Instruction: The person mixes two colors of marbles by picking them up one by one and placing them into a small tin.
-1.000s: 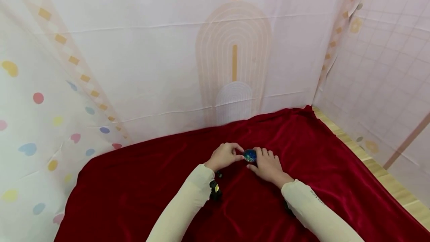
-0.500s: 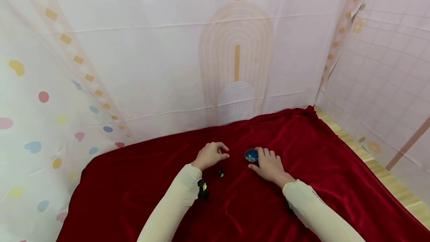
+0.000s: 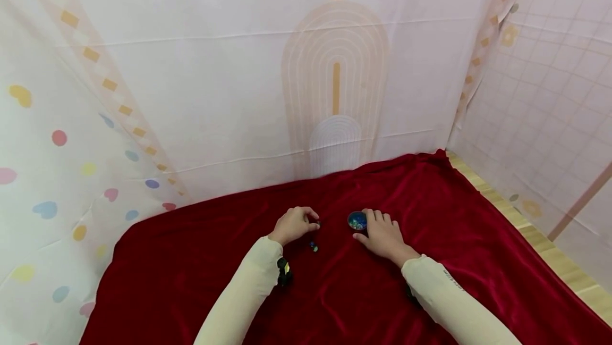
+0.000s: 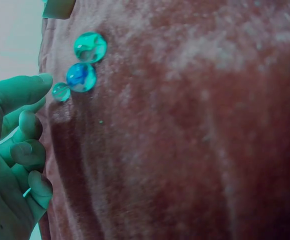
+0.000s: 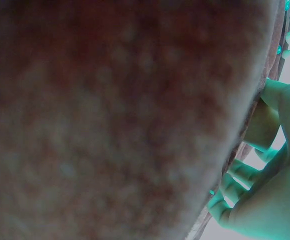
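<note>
My left hand (image 3: 292,225) pinches a small clear marble (image 4: 61,91) between thumb and forefinger tips, low over the red cloth; its other fingers are curled. Just beside it, a blue marble (image 4: 81,77) and a green marble (image 4: 90,47) lie on the cloth, touching or nearly touching. To the right stands a small round container (image 3: 357,220) with shiny blue and green contents, too small to make out singly. My right hand (image 3: 384,236) holds this container from its right side, thumb at the front and fingers behind. The right wrist view shows only part of its dark wall.
Wrinkled red velvet cloth (image 3: 363,292) covers the surface. A patterned white curtain (image 3: 229,95) hangs behind and at the left. Pale wood-look flooring (image 3: 526,228) shows past the cloth's right edge. A dark wrist camera (image 3: 284,272) sits under the left sleeve.
My left hand has moved left, away from the container, and then dipped slightly toward the cloth with a marble at its fingertips. My right hand has stayed on the container.
</note>
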The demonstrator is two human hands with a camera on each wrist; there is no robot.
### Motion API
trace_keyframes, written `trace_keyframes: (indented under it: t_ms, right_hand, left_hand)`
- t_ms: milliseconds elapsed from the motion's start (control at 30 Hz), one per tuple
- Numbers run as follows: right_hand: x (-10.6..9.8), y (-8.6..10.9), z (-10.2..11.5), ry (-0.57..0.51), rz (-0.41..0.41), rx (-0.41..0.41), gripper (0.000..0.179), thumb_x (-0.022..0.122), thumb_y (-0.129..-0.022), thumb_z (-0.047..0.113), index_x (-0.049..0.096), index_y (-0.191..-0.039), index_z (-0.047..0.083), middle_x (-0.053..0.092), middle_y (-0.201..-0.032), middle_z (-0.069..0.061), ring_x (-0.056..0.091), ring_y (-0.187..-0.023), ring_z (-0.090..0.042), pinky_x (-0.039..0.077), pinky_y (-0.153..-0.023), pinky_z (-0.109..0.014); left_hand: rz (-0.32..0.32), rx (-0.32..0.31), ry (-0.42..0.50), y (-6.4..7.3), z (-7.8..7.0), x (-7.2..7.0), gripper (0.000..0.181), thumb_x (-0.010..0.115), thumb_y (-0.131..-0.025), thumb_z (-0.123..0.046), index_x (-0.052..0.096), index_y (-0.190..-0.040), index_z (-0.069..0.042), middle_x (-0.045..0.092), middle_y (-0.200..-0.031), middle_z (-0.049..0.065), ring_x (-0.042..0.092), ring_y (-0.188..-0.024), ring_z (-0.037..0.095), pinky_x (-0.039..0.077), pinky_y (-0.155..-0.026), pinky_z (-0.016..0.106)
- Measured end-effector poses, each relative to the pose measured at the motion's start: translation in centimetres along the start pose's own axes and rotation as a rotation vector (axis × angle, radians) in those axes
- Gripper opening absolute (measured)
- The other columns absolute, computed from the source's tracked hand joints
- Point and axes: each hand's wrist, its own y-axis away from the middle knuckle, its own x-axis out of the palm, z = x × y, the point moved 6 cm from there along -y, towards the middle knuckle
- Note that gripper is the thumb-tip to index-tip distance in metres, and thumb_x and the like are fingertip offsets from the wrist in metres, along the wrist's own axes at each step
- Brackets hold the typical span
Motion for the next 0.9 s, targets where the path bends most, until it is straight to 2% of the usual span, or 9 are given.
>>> trace_keyframes:
  t_ms: [200,667,900]
  right_hand:
    - [0.1,-0.1,0.0,-0.002,0.004,0.005,0.066,0.065,-0.09,0.042,0.04,-0.139,0.006,0.052,-0.13,-0.018,0.046,-0.119,-0.039,0.04,-0.093,-0.054]
    - [0.2,0.0,0.2,0.015,0.005,0.004,0.064,0.065,-0.09,0.041,0.041,-0.138,0.006,0.052,-0.128,-0.018,0.047,-0.117,-0.037,0.041,-0.092,-0.053]
    - [-0.1,0.0,0.3,0.032,-0.005,0.001,0.064,0.065,-0.09,0.042,0.041,-0.137,0.006,0.052,-0.126,-0.017,0.047,-0.116,-0.036,0.041,-0.091,-0.052]
  left_hand:
    - [0.004,0.014,-0.012,-0.3,0.1,0.5,0.019,0.072,-0.086,-0.024,0.072,-0.102,-0.015,0.061,-0.071,-0.002,0.051,-0.061,0.01,0.041,-0.056,0.026]
    - [0.0,-0.024,-0.051,-0.6,1.1,1.2,0.014,0.071,-0.087,-0.024,0.072,-0.099,-0.017,0.062,-0.072,-0.003,0.052,-0.062,0.01,0.041,-0.057,0.026]
    - [-0.015,-0.013,-0.049,-0.8,1.1,1.3,0.013,0.071,-0.087,-0.024,0.072,-0.098,-0.017,0.062,-0.072,-0.003,0.052,-0.062,0.01,0.041,-0.057,0.026]
